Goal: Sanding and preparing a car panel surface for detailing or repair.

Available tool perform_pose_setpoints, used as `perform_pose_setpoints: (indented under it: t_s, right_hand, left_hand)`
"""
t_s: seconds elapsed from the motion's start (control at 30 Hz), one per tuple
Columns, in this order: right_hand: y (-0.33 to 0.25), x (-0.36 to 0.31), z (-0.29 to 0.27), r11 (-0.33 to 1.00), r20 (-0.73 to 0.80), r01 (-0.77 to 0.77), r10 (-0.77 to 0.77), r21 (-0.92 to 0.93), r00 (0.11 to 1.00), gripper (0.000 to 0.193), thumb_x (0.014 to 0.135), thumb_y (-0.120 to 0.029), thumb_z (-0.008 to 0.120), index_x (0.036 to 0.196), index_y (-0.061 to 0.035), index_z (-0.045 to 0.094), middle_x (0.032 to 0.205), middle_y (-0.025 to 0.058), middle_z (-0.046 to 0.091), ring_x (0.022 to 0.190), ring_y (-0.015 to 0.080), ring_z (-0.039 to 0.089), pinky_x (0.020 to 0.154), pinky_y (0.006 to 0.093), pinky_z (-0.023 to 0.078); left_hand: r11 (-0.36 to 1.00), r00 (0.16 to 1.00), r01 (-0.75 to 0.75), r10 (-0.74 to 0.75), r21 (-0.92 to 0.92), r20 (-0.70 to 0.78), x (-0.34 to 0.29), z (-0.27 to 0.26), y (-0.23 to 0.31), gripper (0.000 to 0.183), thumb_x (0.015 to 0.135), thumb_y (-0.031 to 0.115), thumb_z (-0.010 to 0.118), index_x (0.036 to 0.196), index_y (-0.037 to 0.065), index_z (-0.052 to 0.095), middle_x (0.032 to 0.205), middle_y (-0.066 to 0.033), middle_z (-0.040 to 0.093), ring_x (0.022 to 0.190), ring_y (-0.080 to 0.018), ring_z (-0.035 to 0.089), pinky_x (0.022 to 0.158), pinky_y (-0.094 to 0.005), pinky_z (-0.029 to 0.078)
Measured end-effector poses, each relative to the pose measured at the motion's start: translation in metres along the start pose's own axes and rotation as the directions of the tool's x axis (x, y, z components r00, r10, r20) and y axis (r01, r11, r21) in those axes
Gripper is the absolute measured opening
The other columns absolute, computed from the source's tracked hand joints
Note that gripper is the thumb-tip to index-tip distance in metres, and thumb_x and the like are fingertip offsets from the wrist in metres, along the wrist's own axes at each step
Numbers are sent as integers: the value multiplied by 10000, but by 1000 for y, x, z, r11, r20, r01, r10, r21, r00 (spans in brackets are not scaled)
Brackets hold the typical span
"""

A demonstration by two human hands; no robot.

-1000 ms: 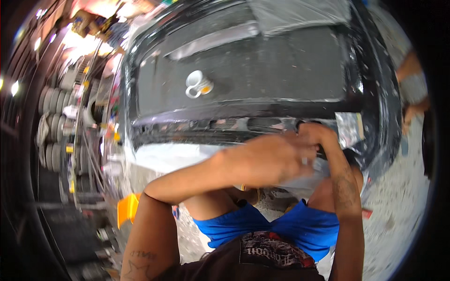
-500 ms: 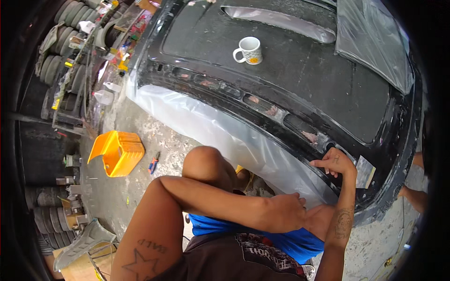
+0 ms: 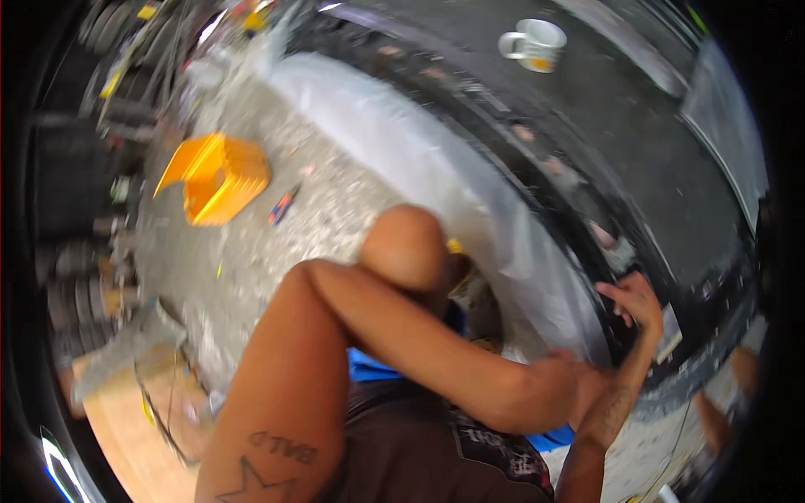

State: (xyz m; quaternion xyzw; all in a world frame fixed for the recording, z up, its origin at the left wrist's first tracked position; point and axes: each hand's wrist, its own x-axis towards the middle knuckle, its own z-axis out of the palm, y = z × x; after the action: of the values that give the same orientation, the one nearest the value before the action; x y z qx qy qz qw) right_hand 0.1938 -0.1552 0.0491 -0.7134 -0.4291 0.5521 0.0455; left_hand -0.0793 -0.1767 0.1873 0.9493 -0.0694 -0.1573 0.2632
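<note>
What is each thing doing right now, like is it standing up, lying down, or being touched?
White mug: upright on the dark car panel, untouched.
Orange crate: tipped over on the gravel floor.
Small tool: lying flat on the floor near the crate.
Clear plastic sheet: draped along the car's edge.
Right hand: fingers on the car's dark edge.
Left hand: reaches across beside the right forearm; grip unclear.

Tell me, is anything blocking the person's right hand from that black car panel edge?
Nothing visible. The right hand already rests on the edge of the black car panel. The left hand sits lower, by the right forearm, crossing beneath rather than between them.
</note>
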Motion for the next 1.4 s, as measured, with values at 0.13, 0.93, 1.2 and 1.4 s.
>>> perform_pose_setpoints:
  t_s: [0.13, 0.93, 1.2, 1.4]
  right_hand:
    - [-7, 7, 11, 997, -23, -36, 34, -75, 999, 572, 787, -449, 797, 512, 3, 578, 452, 59, 524, 318, 125, 462, 320, 270, 350]
    - [-14, -3, 1, 999, 17, -47, 47, 12, 999, 584, 757, -494, 826, 498, -27, 589, 453, 28, 533, 344, 107, 500, 354, 260, 384]
    - [-14, -4, 4, 999, -10, -48, 48, 27, 999, 576, 732, -468, 844, 479, -18, 587, 442, 41, 534, 345, 114, 516, 347, 256, 386]
    - [-18, -3, 1, 997, -4, -69, 69, 33, 998, 565, 718, -450, 852, 473, -20, 581, 436, 41, 526, 343, 116, 513, 344, 254, 382]
  left_hand:
    - [997, 995, -52, 57, 54, -88, 5, 9, 13, 246, 812, 195, 622, 974, 85, 771, 1025, -91, 719, 971, -304, 651, 851, -453, 457]
    - [989, 991, -17, 37, 148, -132, -25, 5, -8, 277, 827, 214, 572, 977, 13, 690, 946, -74, 633, 950, -241, 575, 806, -324, 459]
    - [995, 991, -11, 24, 97, -135, -20, 7, -17, 275, 823, 229, 569, 960, 17, 679, 902, -55, 610, 919, -224, 555, 762, -323, 444]
    - [999, 994, 7, -1, 54, -109, -14, 6, -28, 296, 827, 234, 566, 978, 3, 673, 908, -71, 606, 931, -235, 562, 771, -340, 449]
